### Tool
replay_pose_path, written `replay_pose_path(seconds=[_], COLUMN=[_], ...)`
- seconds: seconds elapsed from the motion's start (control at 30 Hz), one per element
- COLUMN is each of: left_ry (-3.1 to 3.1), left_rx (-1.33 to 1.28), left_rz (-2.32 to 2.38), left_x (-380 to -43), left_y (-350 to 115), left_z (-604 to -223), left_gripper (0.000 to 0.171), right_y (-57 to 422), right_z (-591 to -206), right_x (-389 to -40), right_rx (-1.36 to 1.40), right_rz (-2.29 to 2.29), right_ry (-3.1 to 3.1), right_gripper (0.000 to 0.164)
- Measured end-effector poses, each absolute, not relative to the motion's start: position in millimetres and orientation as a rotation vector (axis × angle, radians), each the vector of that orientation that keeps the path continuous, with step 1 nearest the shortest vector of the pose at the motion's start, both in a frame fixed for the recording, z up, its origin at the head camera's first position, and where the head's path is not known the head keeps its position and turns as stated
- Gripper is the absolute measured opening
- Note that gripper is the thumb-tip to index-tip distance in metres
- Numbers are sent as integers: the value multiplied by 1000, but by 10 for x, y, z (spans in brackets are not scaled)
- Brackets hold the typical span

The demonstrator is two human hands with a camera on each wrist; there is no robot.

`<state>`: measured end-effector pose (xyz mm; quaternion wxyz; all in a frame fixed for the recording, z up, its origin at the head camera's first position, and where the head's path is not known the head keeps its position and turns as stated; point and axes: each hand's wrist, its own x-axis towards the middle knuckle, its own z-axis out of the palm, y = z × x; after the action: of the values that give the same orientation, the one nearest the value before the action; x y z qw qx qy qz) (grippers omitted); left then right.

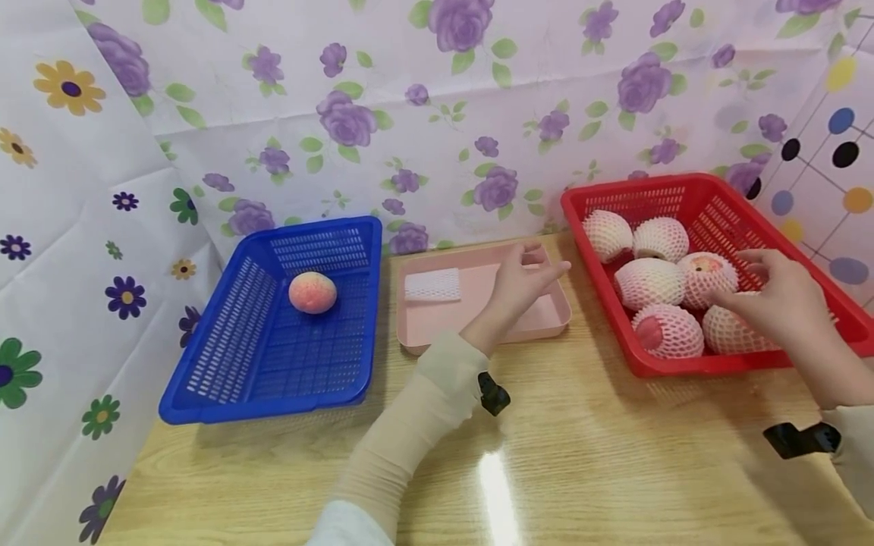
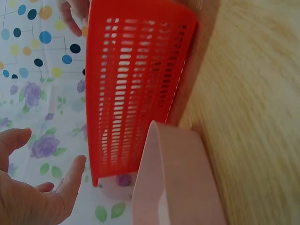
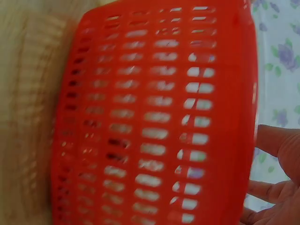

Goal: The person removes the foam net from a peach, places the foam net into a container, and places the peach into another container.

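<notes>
My left hand point(image 1: 522, 284) hovers over the right part of a pink tray point(image 1: 482, 334), fingers spread and holding nothing. A flattened white foam net sleeve point(image 1: 433, 285) lies at the tray's left end. On the right, a red basket point(image 1: 631, 334) holds several fruits in white foam nets, which look like peaches. My right hand point(image 1: 785, 292) is above the basket's near right part, thumb and fingers apart over a netted fruit point(image 1: 736, 331) that it partly hides. Whether it touches that fruit cannot be seen. The right wrist view shows mostly the basket's wall point(image 3: 154, 112).
A blue basket point(image 1: 269, 413) stands left of the tray, with one bare pink-yellow peach point(image 1: 312, 293) in it. All three containers sit on a wooden table point(image 1: 573, 455). Flowered sheeting point(image 1: 287, 114) hangs behind them; a dotted sheet point(image 1: 829, 174) is on the right.
</notes>
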<state>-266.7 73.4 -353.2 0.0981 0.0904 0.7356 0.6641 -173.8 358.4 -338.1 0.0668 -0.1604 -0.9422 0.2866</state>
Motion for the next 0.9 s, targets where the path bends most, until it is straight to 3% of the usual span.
replay_pose_path(seconds=[0.6, 0.9], left_ry=[2180, 1937], left_rx=[178, 86], left_rz=[1847, 2000], left_x=[-2392, -2341], left_y=[1221, 1336], left_z=[-3691, -3751], left_gripper=[59, 53], right_y=[3944, 4015], right_z=[-3647, -3716], right_x=[-1674, -1728], right_rx=[-527, -461], right_rz=[748, 671], right_ry=[-2950, -3068], right_gripper=[100, 103])
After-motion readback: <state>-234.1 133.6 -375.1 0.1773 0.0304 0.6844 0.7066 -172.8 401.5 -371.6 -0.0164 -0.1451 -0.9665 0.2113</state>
